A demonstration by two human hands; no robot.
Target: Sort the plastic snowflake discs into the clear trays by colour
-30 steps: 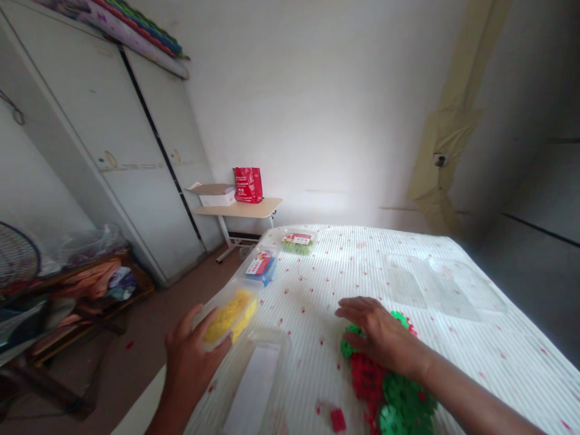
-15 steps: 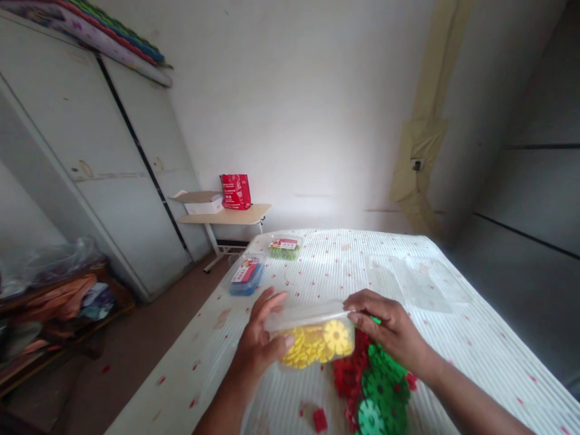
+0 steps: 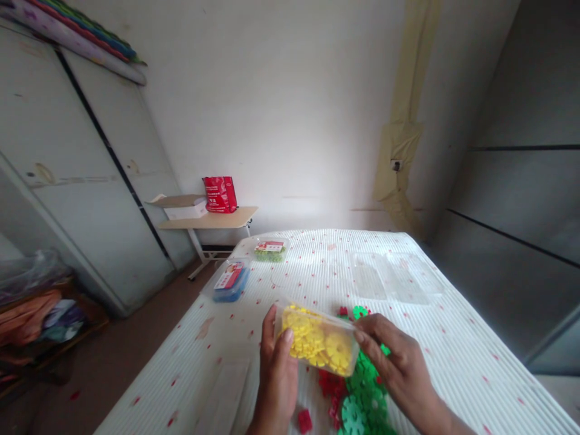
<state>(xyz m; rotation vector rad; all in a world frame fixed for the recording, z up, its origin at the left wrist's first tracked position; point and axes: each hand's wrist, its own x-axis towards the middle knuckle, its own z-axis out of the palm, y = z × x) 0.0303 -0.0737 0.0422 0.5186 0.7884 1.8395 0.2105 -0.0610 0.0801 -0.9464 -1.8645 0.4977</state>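
A clear plastic container [image 3: 317, 339] full of yellow snowflake-shaped discs is held above the table, tilted down to the right. My left hand [image 3: 277, 368] grips its left end, thumb on the near side. At the right end, my right hand [image 3: 399, 362] pinches the container's upper rim corner between thumb and fingers. Green snowflake discs [image 3: 367, 386] lie on the table below, partly hidden by my right hand. Beside them are red snowflake discs [image 3: 331, 386] and a small red block [image 3: 305, 421].
A container of blue pieces [image 3: 232, 284] and one of green pieces [image 3: 270, 249] stand at the far left of the table [image 3: 312, 266]. Clear empty containers [image 3: 399, 275] lie at the right. Behind stands a small desk [image 3: 217, 219] with a red bag [image 3: 220, 194].
The container has tipped, so its right end now sits lower and more of the yellow discs show. My left hand has turned more upright around its end. The view has shifted right.
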